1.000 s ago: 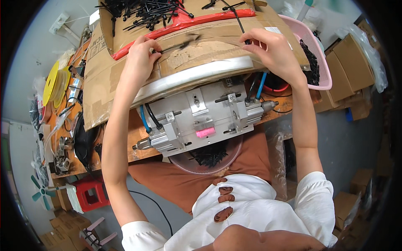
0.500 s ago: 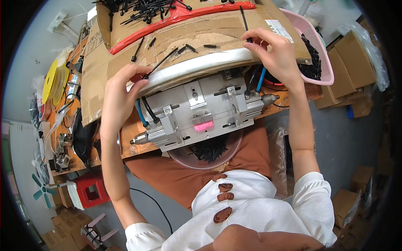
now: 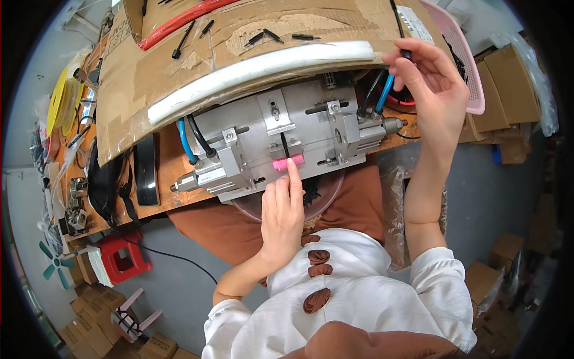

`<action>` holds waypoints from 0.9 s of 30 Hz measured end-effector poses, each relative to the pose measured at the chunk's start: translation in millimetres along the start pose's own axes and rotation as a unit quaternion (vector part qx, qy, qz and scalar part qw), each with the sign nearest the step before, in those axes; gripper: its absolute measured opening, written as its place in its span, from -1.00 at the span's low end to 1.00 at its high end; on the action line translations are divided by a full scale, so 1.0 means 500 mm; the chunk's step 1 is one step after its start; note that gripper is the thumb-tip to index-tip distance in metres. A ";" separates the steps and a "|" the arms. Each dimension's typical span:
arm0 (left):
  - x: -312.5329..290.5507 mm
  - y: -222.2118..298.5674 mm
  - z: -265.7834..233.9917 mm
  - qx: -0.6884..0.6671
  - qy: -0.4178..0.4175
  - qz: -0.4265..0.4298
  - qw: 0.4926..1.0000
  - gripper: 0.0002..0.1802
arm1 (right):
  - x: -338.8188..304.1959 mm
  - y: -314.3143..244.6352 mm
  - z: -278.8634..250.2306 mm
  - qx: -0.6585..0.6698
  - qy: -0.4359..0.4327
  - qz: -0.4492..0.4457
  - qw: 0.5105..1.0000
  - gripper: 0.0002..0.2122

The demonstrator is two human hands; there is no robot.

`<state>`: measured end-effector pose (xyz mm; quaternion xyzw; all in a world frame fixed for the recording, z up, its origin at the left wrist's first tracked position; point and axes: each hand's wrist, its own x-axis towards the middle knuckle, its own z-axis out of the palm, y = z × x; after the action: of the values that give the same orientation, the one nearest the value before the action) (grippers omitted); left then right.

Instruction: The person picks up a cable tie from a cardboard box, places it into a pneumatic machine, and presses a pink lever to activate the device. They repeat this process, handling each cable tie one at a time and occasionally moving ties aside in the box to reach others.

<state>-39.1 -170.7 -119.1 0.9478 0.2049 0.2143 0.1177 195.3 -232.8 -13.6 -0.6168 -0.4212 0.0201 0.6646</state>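
Note:
My left hand reaches over the front of a silver metal fixture, its index finger stretched out and the other fingers curled. That fingertip touches the near end of a thin black rod, which lies across the pink block at the fixture's middle. Off to the right, my right hand is raised beside the cardboard edge. Its thumb and fingers pinch a second black rod with a thicker end, its thin shaft pointing away from me.
A cardboard sheet edged with a white padded strip overhangs the fixture. Several short black pieces and a longer rod lie on it. A pink basket stands right; a bowl with black pieces sits below the fixture.
My left hand has come down from the strip to the fixture, where a black rod now lies on the pink block. My right hand has moved right, still pinching its rod.

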 end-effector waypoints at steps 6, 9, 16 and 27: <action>0.004 0.001 0.001 0.027 -0.018 0.005 0.999 -0.23 | -0.048 -0.024 0.003 0.015 0.030 -0.004 0.999 -0.83; -0.003 -0.002 -0.004 0.027 -0.032 -0.009 0.999 -0.24 | -0.119 -0.009 0.031 -0.061 -0.031 -0.002 0.998 -0.74; -0.027 0.005 -0.063 -0.088 0.023 -0.075 0.993 -0.10 | -0.302 0.043 0.123 -0.194 -0.201 -0.102 0.955 -0.41; -0.056 -0.008 -0.065 -0.072 -0.013 -0.120 0.990 -0.22 | -0.286 0.045 0.139 -0.257 -0.265 -0.071 0.927 -0.40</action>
<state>-78.2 -175.1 -101.6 0.9080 0.2993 0.2009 0.2134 73.6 -249.7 -117.1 -0.7070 -0.6154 0.0267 0.3475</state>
